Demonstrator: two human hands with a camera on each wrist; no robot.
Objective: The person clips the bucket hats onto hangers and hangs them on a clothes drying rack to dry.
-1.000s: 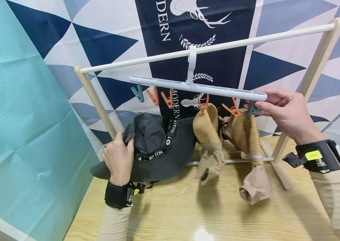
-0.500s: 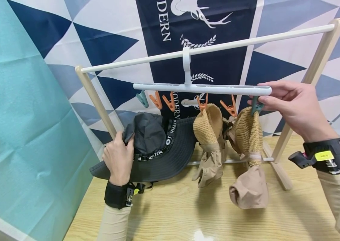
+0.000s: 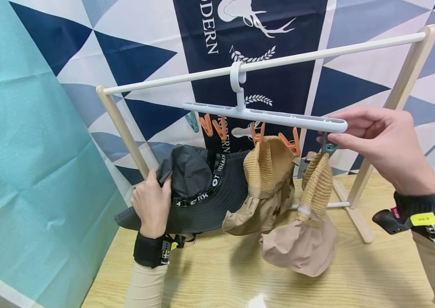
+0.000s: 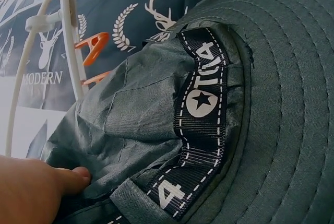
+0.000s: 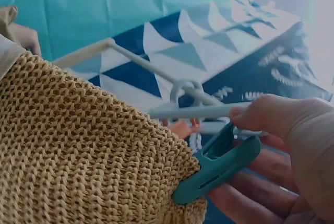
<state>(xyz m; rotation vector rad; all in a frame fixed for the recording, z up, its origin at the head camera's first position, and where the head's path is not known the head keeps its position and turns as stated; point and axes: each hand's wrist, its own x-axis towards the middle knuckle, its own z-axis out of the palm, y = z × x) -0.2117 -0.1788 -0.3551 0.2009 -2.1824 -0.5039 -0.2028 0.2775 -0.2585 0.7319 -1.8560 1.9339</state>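
Observation:
My left hand [image 3: 149,201] pinches the crown of a dark grey bucket hat [image 3: 190,171], whose black band with white lettering [image 4: 203,98] fills the left wrist view. With my right hand [image 3: 383,143] I grip the right end of a pale blue clip hanger [image 3: 267,116]. Close beside those fingers, a teal clip [image 5: 216,164] bites the woven edge of a tan knitted hat [image 5: 88,145], its pinkish cloth part [image 3: 302,248] dangling below. An orange clip [image 3: 257,134] holds a second tan hat [image 3: 265,184] to its left. The hanger's hook [image 3: 236,77] sits over the rack's rod.
The rack has a white top rod [image 3: 329,53] and wooden legs [image 3: 121,128] standing on a wood-grain table [image 3: 217,278]. More orange clips [image 3: 206,125] and a teal clip [image 3: 192,122] hang at the hanger's left. A patterned cloth [image 3: 144,55] is behind.
The hanger has turned on its hook, its right end coming toward me with my right hand. Both tan hats have swung leftward. My left hand and the grey hat are still.

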